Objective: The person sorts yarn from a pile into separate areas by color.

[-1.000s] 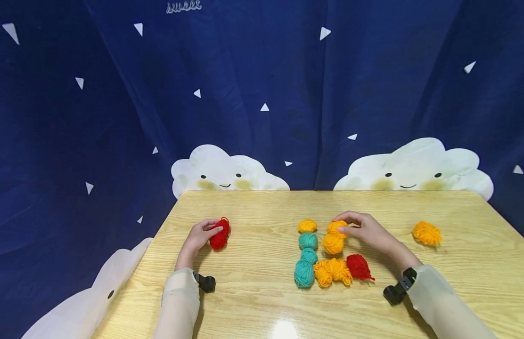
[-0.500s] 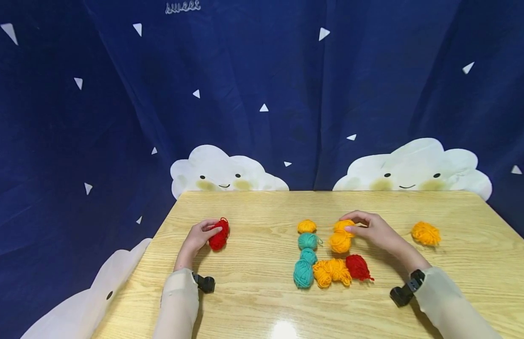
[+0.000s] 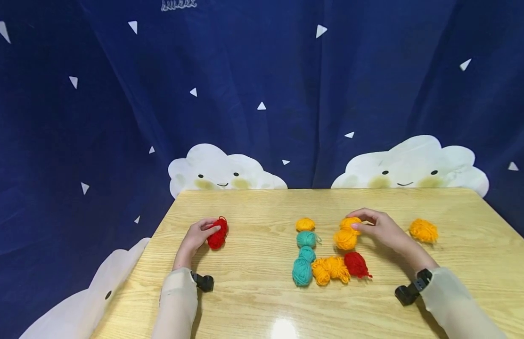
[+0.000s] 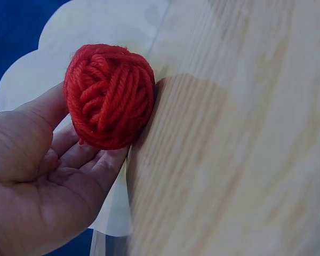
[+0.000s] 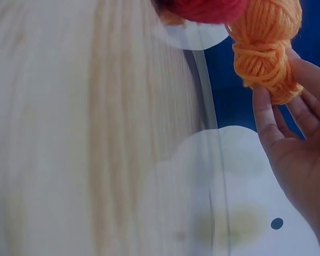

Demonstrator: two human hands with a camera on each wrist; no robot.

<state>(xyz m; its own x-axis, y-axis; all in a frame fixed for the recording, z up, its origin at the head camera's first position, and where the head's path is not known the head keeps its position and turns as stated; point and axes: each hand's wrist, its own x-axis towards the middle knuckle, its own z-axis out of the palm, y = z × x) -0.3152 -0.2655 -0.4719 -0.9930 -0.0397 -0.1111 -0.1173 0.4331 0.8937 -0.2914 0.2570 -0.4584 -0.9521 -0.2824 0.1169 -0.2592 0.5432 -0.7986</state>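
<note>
At the left of the head view, my left hand (image 3: 197,235) grips a red yarn ball (image 3: 217,238) between thumb and fingers, down at the table. The left wrist view shows its wound strands (image 4: 109,98) in front of the fingers. On the right side, my right hand (image 3: 380,229) pinches the far end of an orange yarn bundle (image 3: 345,240) with two rounded lobes. In the right wrist view, thumb and fingertips hold the narrower end of that bundle (image 5: 264,66). Nearer the person, a red yarn ball (image 3: 356,264) lies just below the bundle.
Teal yarn balls (image 3: 302,272) form a column left of the right hand, with a small orange ball (image 3: 305,224) at its far end. An orange yarn bundle (image 3: 331,270) joins the near end. Another orange ball (image 3: 424,230) lies at the right of the wooden table (image 3: 253,292).
My right hand has moved to the right with the orange yarn bundle, widening the gap from the teal column. The left hand keeps its grip on the red yarn ball in place.
</note>
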